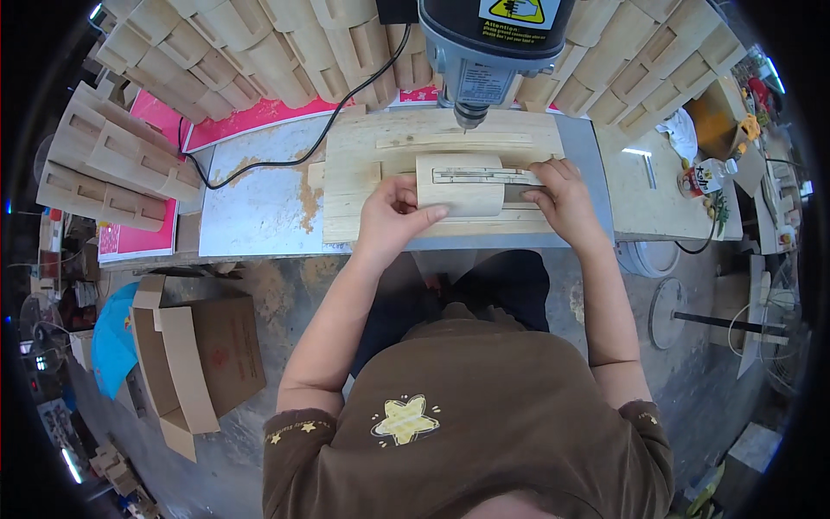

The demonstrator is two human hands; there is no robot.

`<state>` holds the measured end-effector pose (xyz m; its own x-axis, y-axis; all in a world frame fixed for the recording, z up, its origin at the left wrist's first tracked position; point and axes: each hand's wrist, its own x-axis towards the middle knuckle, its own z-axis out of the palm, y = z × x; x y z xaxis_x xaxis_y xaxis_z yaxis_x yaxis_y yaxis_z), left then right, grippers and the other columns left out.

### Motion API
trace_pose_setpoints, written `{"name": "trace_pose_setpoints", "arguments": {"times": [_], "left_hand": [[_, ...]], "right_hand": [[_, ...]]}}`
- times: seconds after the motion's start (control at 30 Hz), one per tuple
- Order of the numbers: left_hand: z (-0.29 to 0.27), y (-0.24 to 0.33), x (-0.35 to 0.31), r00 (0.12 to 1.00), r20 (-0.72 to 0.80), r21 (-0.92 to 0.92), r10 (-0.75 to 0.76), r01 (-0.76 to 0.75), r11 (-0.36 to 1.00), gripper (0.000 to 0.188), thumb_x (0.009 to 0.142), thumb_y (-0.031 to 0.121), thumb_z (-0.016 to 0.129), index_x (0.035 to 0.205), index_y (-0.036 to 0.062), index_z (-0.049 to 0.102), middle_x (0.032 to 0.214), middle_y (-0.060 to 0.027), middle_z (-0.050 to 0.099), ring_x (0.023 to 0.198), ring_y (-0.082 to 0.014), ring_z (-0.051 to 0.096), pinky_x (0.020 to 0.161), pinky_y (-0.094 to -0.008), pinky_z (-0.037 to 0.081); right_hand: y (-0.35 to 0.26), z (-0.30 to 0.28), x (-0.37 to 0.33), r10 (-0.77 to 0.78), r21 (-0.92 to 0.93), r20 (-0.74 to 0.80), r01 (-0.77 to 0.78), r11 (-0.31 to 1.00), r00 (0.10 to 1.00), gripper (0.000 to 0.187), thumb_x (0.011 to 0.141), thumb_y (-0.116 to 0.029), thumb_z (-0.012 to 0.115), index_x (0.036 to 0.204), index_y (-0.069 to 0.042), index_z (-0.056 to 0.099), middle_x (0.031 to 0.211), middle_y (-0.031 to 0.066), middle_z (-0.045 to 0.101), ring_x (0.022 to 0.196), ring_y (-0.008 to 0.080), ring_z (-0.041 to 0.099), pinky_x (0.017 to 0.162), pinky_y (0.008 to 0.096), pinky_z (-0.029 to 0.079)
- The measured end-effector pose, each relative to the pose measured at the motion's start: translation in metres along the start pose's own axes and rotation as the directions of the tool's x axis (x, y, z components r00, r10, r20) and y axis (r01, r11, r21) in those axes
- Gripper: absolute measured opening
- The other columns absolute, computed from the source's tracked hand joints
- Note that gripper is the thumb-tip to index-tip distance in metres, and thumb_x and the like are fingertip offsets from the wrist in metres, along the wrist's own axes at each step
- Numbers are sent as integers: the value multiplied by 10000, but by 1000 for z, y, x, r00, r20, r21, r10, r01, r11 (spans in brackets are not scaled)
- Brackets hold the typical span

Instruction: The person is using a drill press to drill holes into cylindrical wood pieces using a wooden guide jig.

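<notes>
A pale, curved wooden block (460,201) lies on a wooden jig board (350,212) in front of me. Along its top runs a slot with a narrow, light slotted strip (471,176) in it. My left hand (396,218) grips the block's left end, thumb along the near side and fingers curled at the edge. Pinched between the thumb and fingers of my right hand (566,197) is the strip's right end, which sticks out past the block. Just beyond the block hangs the chuck (471,114) of a drill press (488,65), its tip apart from the wood.
Stacks of similar slotted wooden blocks (233,43) line the back and left on pink sheets (268,117). A black cable (333,121) crosses the left of the table. At the right stands a plastic bottle (709,176). An opened cardboard box (203,355) sits on the floor.
</notes>
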<state>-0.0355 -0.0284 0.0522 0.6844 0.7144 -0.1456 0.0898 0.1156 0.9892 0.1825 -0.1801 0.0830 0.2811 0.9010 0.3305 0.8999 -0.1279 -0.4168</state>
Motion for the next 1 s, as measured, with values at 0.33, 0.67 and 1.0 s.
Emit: {"name": "trace_pose_setpoints", "arguments": {"times": [0.33, 0.67, 1.0], "left_hand": [[-2, -48, 25, 802, -2, 689, 598, -432, 582, 581, 566, 208, 800, 1096, 77, 600, 971, -85, 566, 950, -275, 506, 850, -423, 340], [-25, -49, 43, 817, 4, 789, 577, -357, 500, 580, 576, 273, 788, 1114, 145, 614, 847, -16, 531, 903, -238, 486, 848, -415, 302], [-22, -44, 46, 826, 25, 755, 563, -385, 530, 538, 573, 230, 792, 1077, 133, 631, 822, -16, 522, 836, -224, 503, 806, -396, 313]], "right_hand": [[15, 18, 30, 59, -78, -105, -68, 995, 993, 419, 641, -110, 734, 1039, -62, 613, 946, 102, 608, 917, 302, 523, 791, 381, 447], [3, 22, 46, 107, 108, -158, -91, 990, 982, 437, 706, -70, 712, 1125, -70, 589, 1031, 101, 609, 1021, 287, 523, 877, 353, 440], [13, -131, 167, 83, 290, -479, 68, 955, 874, 259, 922, -170, 510, 1106, -12, 600, 918, 39, 599, 908, 82, 537, 751, 243, 436]]}}
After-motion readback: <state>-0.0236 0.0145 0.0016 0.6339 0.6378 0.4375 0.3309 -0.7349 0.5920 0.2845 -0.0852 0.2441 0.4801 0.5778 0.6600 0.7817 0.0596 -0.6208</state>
